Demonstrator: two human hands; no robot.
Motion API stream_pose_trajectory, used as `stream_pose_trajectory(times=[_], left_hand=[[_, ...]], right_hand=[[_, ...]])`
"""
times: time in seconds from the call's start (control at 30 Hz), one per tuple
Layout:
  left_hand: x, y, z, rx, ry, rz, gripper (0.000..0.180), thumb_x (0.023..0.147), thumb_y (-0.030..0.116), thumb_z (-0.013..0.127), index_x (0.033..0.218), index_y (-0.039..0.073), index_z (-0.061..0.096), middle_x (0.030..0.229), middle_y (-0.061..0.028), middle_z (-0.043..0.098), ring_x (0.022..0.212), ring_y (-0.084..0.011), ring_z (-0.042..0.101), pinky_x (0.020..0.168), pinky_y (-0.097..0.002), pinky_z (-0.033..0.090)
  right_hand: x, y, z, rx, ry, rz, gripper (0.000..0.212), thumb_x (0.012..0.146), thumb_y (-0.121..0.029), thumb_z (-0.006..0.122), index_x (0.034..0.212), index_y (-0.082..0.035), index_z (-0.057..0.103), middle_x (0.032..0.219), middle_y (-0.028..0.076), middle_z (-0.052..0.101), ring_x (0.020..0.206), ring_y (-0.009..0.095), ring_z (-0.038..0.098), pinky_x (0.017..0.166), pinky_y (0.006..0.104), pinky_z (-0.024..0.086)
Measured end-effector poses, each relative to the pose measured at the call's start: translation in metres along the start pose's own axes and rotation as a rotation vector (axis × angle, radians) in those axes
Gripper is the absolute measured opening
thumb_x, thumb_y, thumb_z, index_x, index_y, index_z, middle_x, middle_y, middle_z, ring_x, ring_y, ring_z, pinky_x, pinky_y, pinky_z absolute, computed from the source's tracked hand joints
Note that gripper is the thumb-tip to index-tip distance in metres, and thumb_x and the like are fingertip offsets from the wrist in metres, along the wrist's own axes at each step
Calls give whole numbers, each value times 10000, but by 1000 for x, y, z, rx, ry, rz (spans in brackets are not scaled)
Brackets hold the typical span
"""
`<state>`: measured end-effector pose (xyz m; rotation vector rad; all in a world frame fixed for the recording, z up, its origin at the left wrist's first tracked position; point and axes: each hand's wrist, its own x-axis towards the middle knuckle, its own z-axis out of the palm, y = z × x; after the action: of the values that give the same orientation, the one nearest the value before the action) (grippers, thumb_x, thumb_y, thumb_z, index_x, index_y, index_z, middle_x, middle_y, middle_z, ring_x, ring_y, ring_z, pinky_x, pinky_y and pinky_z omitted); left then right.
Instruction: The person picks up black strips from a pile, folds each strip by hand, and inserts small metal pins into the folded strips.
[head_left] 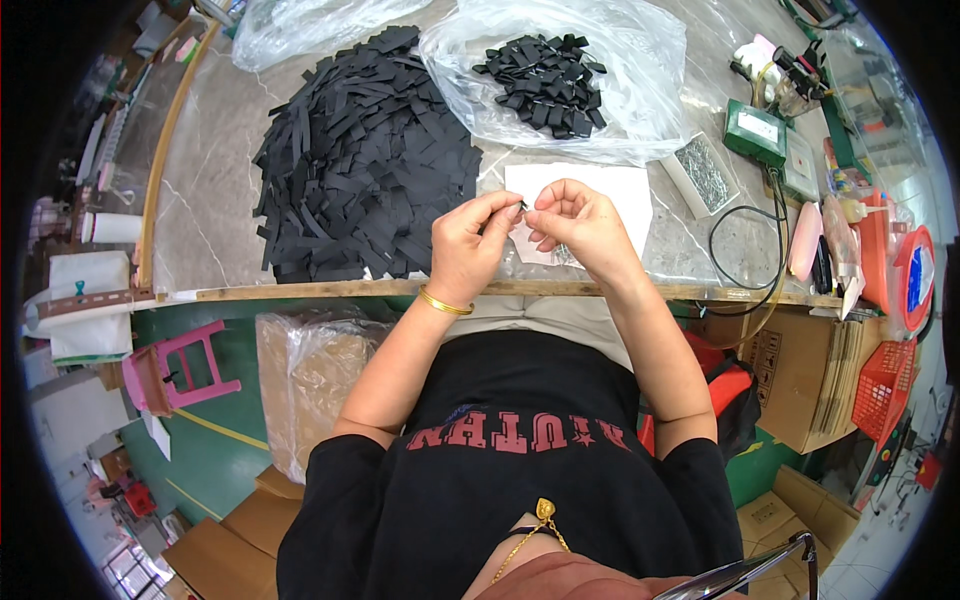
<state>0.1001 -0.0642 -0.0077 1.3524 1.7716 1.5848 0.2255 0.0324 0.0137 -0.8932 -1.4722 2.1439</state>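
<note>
My left hand [468, 248] and my right hand [582, 228] meet over a white sheet [627, 200] near the table's front edge. Thumb and forefinger of each hand are pinched together at a tiny dark piece [523, 205], mostly hidden by the fingertips and too small to name. Under my right hand, a few thin metal pieces [563, 256] lie on the sheet. A large heap of flat black strips [365, 160] covers the table to the left of my hands. Beyond them, a smaller pile of folded black pieces [545, 85] rests on a clear plastic bag [640, 95].
To the right stands a white open box [700, 176] of small metal pieces. Behind it are a green device [757, 132] and a black cable [715, 240]. An orange basket [872, 250] sits at the right edge. Below the table are a wrapped carton [315, 385] and a pink stool [190, 365].
</note>
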Motion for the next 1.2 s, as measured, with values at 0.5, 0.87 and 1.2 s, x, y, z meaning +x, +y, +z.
stream_pose_trajectory(times=[0.5,0.87,1.2], left_hand=[[1,-3,-1,-562,-41,-400,163,831,16,552,975,-59,568,835,-118,631,734,-147,620,638,-224,499],[-5,-1,2,-45,-1,-61,122,811,-2,562,918,-42,606,798,-91,638,701,-125,620,600,-220,497],[-4,4,3,254,-12,251,97,791,-2,578,882,-16,609,764,-89,635,639,-125,609,561,-227,478]], right_hand=[[-3,0,3,-72,26,-4,121,760,-28,605,836,-31,512,740,50,594,619,89,567,547,205,464],[-3,2,5,-147,49,-43,122,746,-22,619,811,-32,516,676,17,556,560,76,558,484,187,453],[-4,8,11,-95,114,-106,94,745,11,579,778,-9,493,659,47,557,554,80,549,478,197,446]])
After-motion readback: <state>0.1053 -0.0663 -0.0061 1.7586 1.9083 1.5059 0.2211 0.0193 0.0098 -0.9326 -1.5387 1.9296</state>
